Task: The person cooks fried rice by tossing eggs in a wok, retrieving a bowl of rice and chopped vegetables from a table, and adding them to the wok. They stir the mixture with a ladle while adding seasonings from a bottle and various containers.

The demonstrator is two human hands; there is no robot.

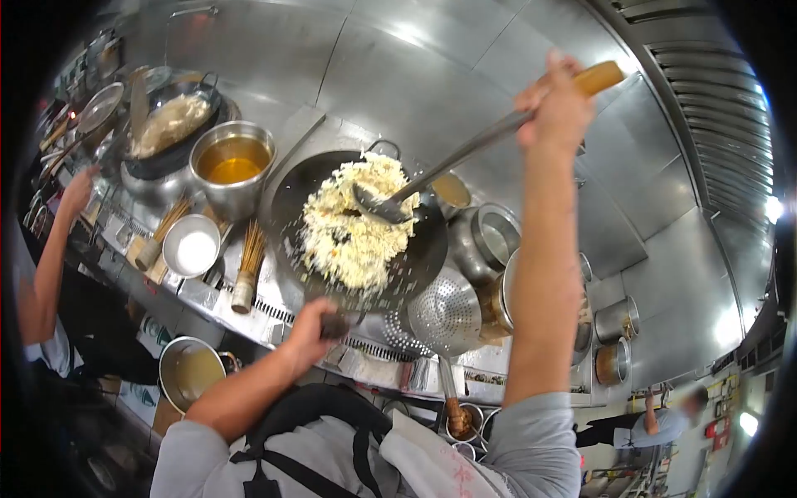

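Note:
A large black wok [427, 249] holds a heap of pale yellow fried rice [353, 228], with loose grains scattered over its near side. My left hand [311, 336] is closed round the wok's dark handle [334, 325] at the near edge. Raised at the upper right, my right hand [554, 108] grips a long metal ladle [469, 149] just below its wooden end. The ladle's dark bowl rests in the upper part of the rice. Right of the wok lies a perforated metal strainer [444, 311].
Left of the wok stand a pot of amber liquid [232, 162], a bowl of white contents [195, 249] and bamboo brushes [249, 261]. Metal pots [498, 232] line the right. A co-worker's arm [54, 257] reaches toward another wok [170, 162]. Another person [660, 427] stands far right.

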